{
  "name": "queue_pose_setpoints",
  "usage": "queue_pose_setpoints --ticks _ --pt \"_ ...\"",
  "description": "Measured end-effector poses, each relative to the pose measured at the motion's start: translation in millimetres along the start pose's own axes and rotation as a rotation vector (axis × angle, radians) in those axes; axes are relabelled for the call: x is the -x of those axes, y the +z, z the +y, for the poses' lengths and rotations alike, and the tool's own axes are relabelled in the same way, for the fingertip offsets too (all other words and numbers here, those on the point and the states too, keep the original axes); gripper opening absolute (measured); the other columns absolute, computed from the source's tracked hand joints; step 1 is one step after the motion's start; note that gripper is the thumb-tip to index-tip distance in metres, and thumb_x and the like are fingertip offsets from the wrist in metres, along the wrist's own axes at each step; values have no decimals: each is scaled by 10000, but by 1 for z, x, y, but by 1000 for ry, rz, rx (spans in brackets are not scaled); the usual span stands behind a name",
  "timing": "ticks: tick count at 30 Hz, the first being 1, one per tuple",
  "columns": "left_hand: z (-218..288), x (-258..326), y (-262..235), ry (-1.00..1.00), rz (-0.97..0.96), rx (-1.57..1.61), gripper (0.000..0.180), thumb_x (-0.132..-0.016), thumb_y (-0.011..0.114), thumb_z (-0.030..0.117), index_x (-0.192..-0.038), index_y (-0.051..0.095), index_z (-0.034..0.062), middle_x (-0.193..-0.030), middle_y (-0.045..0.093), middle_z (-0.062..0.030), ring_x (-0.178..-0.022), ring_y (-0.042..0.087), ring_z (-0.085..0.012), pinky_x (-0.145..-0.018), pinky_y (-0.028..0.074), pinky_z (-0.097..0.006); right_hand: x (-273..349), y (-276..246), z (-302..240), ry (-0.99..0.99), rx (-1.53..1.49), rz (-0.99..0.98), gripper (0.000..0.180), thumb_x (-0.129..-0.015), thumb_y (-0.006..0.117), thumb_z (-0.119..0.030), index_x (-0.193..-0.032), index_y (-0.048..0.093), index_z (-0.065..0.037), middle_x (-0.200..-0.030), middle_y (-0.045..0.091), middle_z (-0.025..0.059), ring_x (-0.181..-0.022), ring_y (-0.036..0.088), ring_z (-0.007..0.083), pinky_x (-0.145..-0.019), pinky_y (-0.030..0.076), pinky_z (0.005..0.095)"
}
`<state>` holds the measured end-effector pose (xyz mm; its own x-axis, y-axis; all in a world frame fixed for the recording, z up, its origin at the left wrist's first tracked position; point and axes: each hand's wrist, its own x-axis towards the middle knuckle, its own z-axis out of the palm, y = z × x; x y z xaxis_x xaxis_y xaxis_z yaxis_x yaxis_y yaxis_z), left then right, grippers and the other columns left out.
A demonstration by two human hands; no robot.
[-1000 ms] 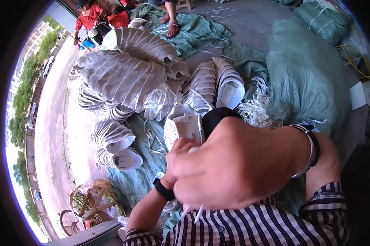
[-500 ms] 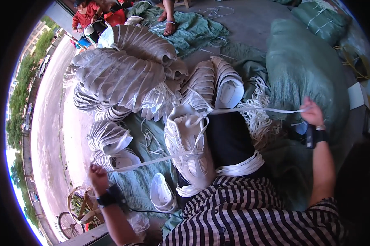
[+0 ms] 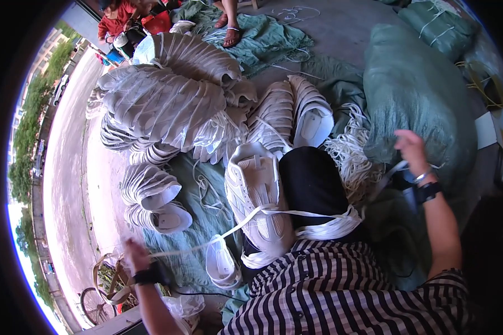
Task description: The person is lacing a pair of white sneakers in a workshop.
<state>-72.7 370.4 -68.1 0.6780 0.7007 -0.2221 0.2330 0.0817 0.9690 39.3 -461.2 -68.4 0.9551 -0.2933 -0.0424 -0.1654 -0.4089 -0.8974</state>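
Note:
A pale shoe upper (image 3: pixel 255 184) lies over my left thigh, its toe toward me. Through its lower eyelets runs a flat white shoelace (image 3: pixel 237 225), stretched out to both sides. Low on the left, my left hand (image 3: pixel 137 255), somewhat blurred, is closed on one length of it. My right hand (image 3: pixel 412 152) is raised at the right with its fingers curled. A blurred stretch of lace hangs from it and a tip sticks out past the wrist. Looped bundles of laces (image 3: pixel 332 226) lie across my thighs, beside the black-clothed knee (image 3: pixel 313 178).
Stacks of nested shoe uppers (image 3: pixel 156 103) rise ahead, with smaller stacks (image 3: pixel 148 184) at left. A single upper (image 3: pixel 220 262) lies near my left forearm. Loose laces (image 3: pixel 349 142) heap beside a large green sack (image 3: pixel 416 95). Another person (image 3: pixel 117 25) sits far left.
The lace has been drawn out of the upper eyelets and now crosses only the lower ones. My right hand has lifted and moved slightly left; my left hand has dropped a little.

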Motion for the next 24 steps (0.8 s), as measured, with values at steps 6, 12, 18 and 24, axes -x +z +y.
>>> queue_pose_setpoints --ticks 6,12,18,24 --pt "34 172 246 219 -611 -239 216 -957 496 219 -860 589 51 -738 558 23 -594 467 -49 -500 364 -197 87 149 -156 -216 -100 -636 255 -866 461 16 -1107 530 -28 -736 657 92 -656 646 177 -618 518 318" --pt "17 211 267 264 -823 -443 243 -963 483 198 -862 599 10 -693 570 -4 -641 516 -74 -571 436 -237 95 188 -139 -457 131 -687 50 -829 590 -80 -823 585 -30 -679 627 139 -625 642 279 -556 488 348" --pt "9 217 246 292 -894 -740 201 -939 521 159 -906 625 -10 -736 614 -21 -677 527 -73 -628 448 -241 99 205 -135 -506 239 -566 118 -813 617 -129 -754 556 -47 -658 601 142 -640 614 335 -557 473 408" --pt "19 218 258 195 -692 -156 178 -952 495 118 -940 615 -14 -741 617 -21 -633 533 -70 -622 454 -218 100 207 -131 -611 316 -564 112 -796 610 -105 -759 528 -39 -667 595 116 -624 618 309 -548 485 385"
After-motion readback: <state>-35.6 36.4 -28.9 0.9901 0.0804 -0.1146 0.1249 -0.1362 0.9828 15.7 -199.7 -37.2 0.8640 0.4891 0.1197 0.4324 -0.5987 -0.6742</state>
